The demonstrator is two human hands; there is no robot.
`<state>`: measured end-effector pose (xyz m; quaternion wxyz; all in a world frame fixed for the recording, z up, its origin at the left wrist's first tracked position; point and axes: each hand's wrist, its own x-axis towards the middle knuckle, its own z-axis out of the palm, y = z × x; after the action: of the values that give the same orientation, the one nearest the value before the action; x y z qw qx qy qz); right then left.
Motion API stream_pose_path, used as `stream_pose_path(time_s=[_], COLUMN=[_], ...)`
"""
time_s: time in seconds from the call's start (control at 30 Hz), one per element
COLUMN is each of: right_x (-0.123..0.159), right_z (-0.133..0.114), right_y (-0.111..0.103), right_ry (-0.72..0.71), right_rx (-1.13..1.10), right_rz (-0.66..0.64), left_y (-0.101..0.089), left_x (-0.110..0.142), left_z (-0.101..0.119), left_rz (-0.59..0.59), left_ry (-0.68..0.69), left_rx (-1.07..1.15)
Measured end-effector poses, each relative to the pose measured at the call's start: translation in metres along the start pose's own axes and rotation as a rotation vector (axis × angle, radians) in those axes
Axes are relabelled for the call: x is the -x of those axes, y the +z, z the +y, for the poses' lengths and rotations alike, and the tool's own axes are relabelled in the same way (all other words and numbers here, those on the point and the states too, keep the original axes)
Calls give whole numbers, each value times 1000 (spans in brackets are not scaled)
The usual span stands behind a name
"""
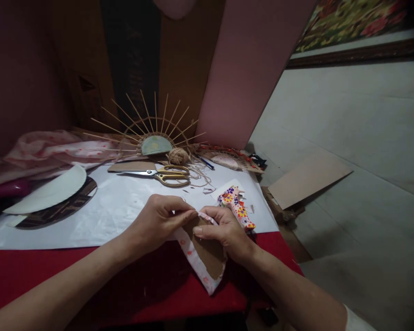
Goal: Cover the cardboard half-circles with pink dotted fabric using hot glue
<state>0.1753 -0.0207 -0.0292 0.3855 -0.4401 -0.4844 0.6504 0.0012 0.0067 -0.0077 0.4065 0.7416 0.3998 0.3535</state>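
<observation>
Between my two hands is a piece of brown cardboard (209, 250), its border wrapped in pink-and-white flowered fabric (190, 255). My right hand (224, 230) grips it from the right, thumb lying across the cardboard face. At the upper left edge, my left hand (167, 216) pinches the folded fabric between thumb and fingertips; whether a needle or thread is in that pinch is too small to tell. The piece is tilted, with its pointed end toward me over the red cloth. Beyond my right hand lies a floral-print fabric piece (239, 209).
Gold-handled scissors (170, 176) lie on the white sheet (117, 202) beside a twine ball (178, 156). Behind stands a half-round stick frame (157, 145). White and dark half-discs (60, 191) sit left. A cardboard sheet (308, 181) projects at the right; red cloth (37, 271) covers the front.
</observation>
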Motion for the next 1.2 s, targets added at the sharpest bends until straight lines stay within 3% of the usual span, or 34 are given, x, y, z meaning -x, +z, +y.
stream_pose_path(time_s=[0.07, 0.17, 0.33, 0.6, 0.8, 0.9, 1.07, 1.2], right_x=[0, -1, -3, -3, -4, -3, -2, -4], right_z=[-1, -3, -8, -13, -10, -11, -14, -10], right_y=[-1, -6, -13, -16, -16, -16, -17, -13], right_ry=[-42, -106, -130, -163, -156, -145, -119, -198], right_rx=[-6, 9, 77, -81, -171, -180, -176, -204], right_rz=[-8, -32, -10, 21, 42, 40, 73, 112], left_y=[-2, -5, -4, -5, -7, -8, -7, -4], left_x=[0, -4, -6, -6, -7, -7, -7, -5], left_z=[1, 1, -1, 1, 1, 1, -2, -1], left_rz=[18, 66, 19, 203, 182, 115, 84, -7], left_ry=[-8, -136, -314, -338, -361, -424, -389, -410], left_rx=[52, 251, 532, 534, 663, 725, 701, 820])
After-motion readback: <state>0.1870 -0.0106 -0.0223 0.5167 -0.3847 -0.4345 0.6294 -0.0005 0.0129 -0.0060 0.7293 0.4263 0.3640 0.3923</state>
